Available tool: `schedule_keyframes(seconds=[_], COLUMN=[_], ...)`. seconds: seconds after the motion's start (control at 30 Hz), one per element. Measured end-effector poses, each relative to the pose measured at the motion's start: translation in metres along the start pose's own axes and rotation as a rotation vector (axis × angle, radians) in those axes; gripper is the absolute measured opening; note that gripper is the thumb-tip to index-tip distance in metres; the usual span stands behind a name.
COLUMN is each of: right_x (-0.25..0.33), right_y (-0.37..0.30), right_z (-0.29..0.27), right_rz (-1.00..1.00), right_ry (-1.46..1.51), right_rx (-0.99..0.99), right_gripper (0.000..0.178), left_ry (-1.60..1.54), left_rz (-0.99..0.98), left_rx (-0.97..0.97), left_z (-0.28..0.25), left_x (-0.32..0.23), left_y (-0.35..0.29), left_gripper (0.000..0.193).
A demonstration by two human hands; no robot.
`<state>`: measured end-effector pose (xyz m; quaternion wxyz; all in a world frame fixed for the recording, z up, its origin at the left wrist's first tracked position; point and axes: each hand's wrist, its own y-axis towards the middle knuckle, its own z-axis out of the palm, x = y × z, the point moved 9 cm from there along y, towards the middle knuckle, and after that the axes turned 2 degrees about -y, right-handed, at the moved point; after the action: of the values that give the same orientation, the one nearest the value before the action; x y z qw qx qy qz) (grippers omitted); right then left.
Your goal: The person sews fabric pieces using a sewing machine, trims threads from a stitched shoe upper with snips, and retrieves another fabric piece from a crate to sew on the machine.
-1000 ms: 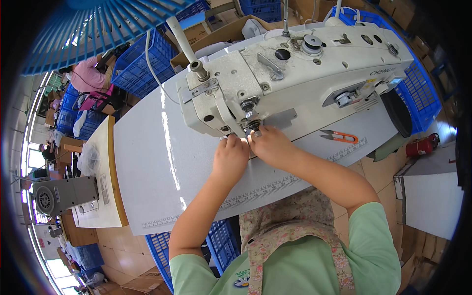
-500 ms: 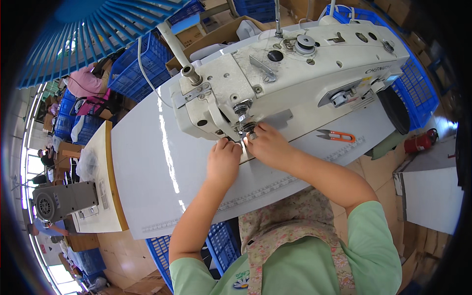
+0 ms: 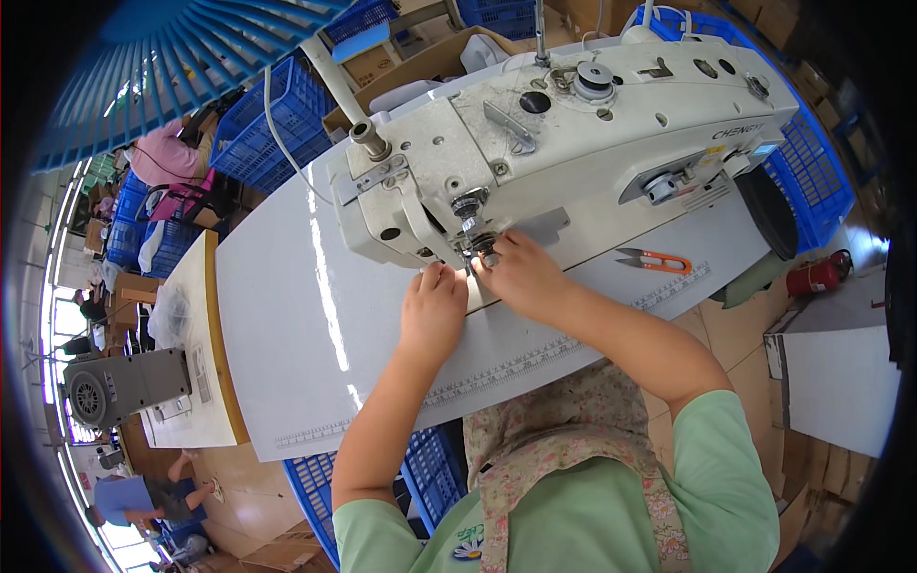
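Note:
A white industrial sewing machine (image 3: 420, 124) stands across the table (image 3: 277, 296). Both of my hands are at its needle area, below the tension dial (image 3: 485, 244). My left hand (image 3: 433, 310) is closed in a pinch just left of the needle. My right hand (image 3: 521, 279) is closed too, its fingertips against the parts beside the needle bar. Whatever lies between the fingers is hidden or too fine to make out. Orange-handled thread snips (image 3: 664, 263) lie on the table to the right of my right hand.
A measuring scale (image 3: 535, 361) runs along the table's near edge. A blue fan guard (image 3: 191, 67) hangs at upper left. Blue crates (image 3: 807, 181) stand behind. At far left are a second table (image 3: 205, 382) with a grey motor unit, and a walking person (image 3: 143, 498).
My hands stay at the needle area, with only slight finger movement. In the background at lower left, a person has walked further into view.

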<state>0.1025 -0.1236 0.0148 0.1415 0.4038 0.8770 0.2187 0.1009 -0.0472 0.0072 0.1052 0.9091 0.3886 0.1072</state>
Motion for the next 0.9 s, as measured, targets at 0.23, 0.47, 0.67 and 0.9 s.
schedule_keyframes(seconds=[0.23,0.47,0.67,0.9], right_x=[0.0,0.0,-0.001,-0.006], right_y=[-0.002,-0.005,-0.005,-0.001], right_z=[-0.001,0.002,0.001,0.0], right_rz=[-0.009,0.0,0.004,0.042], right_ry=[-0.01,-0.013,-0.01,0.023], right_rx=[-0.024,-0.035,-0.022,0.001], right_gripper=[0.007,0.007,0.005,0.006], left_ry=[0.006,0.029,0.008,-0.052], left_rz=[0.007,0.022,0.013,-0.019], left_rx=[-0.023,-0.027,-0.064,-0.083], left_z=[-0.002,0.0,-0.002,0.004], left_x=[-0.002,-0.003,-0.001,0.008], left_y=[0.0,0.0,0.001,0.0], left_gripper=[0.03,0.03,0.026,0.019])
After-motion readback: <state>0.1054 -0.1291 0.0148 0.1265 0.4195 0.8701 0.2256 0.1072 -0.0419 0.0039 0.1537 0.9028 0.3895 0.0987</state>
